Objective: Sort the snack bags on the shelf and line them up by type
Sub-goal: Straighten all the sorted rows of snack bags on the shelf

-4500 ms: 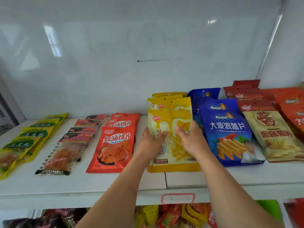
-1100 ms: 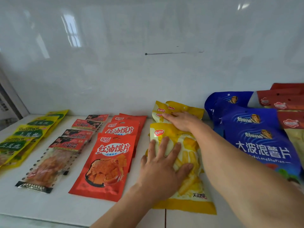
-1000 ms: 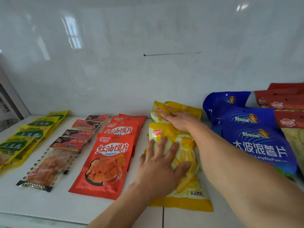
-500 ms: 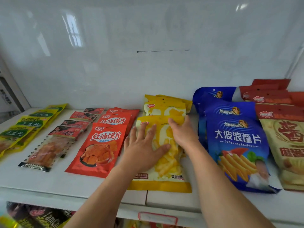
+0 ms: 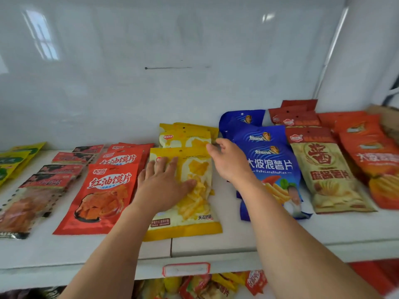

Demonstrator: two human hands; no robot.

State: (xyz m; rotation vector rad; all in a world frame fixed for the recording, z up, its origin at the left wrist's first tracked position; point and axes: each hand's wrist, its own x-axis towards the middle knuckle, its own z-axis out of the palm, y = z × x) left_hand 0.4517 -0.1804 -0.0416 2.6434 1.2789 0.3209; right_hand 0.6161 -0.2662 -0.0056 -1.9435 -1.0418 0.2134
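At the far left edge of the frame, yellow-green bags lie overlapped in a column running back toward the white wall. Just right of them sits a column of clear packs with dark red headers, the nearest one reaching toward the front of the white shelf. Next comes a row of red bags, stacked shingle-fashion, the front one lying flat at lower left of centre.

In the middle of the frame the front yellow bag lies flat, touching the red row's right side. The left hand rests palm-down on it, fingers spread and flat, pressing and not gripping, and covers the bag's left half. Behind it, more yellow bags overlap back to the wall. The right hand hovers at the upper right corner of the front yellow bag, fingers loosely curled and open, fingertips at the edge of the second one; whether they pinch anything cannot be told. Its forearm crosses the lower left part of the blue bags, hiding that corner.

Right of the blue column lie tan bags with red tops, then orange bags at the right edge. A price tag holder sits on the shelf's front lip, with mixed snack bags dimly visible below.
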